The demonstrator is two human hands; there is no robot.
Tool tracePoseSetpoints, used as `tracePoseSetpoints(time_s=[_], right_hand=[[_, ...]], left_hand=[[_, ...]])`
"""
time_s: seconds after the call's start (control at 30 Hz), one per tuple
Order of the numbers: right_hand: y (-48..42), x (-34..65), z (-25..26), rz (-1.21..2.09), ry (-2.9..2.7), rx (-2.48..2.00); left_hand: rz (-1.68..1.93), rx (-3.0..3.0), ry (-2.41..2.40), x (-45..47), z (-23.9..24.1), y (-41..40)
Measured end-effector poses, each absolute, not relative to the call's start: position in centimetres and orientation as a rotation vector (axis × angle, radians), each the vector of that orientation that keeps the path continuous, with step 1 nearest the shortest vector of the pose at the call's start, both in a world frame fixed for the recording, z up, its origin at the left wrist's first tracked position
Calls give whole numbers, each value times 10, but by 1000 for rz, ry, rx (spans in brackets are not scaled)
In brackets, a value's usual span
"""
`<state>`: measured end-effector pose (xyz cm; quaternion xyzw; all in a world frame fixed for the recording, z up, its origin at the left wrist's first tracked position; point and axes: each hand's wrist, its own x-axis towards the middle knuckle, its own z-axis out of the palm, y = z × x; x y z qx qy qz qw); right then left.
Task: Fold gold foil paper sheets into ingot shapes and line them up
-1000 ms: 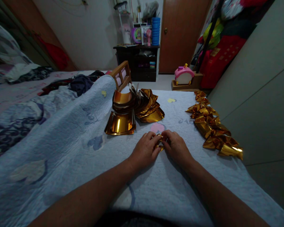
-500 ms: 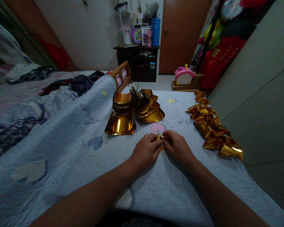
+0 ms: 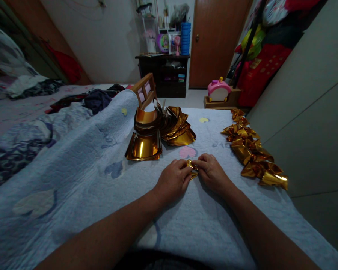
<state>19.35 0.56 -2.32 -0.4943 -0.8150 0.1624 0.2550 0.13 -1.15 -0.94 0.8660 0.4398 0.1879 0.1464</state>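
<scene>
Between my two hands, just above the blue quilt [image 3: 186,225], is a small piece of folded gold foil paper [image 3: 193,174]. My left hand [image 3: 173,179] pinches its left side between thumb and fingers. From the right, my right hand [image 3: 212,172] has its fingers closed at the foil's other edge, with the index finger reaching onto it. Ahead lie fanned stacks of gold foil sheets [image 3: 145,146]. A row of folded gold foil pieces [image 3: 246,150] runs along the quilt's right side. My fingers hide part of the foil being held.
A wooden frame [image 3: 143,90] stands behind the stacks. Rumpled clothes [image 3: 97,100] lie on the left. A pale cabinet [image 3: 312,123] borders the right side. Beyond the quilt are a pink toy [image 3: 219,90], a dark shelf [image 3: 162,77] and a brown door [image 3: 218,45].
My right hand has shifted slightly right and its index finger has stretched toward the foil, so more of the piece shows. My left hand has stayed nearly still.
</scene>
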Motion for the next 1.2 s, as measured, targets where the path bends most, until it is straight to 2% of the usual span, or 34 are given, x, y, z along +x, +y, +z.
tracePoseSetpoints(time_s=[1.2], right_hand=[[4,191,-25,387,-2248,-1368]], left_hand=[[544,2560,1282,2,-10,-13]])
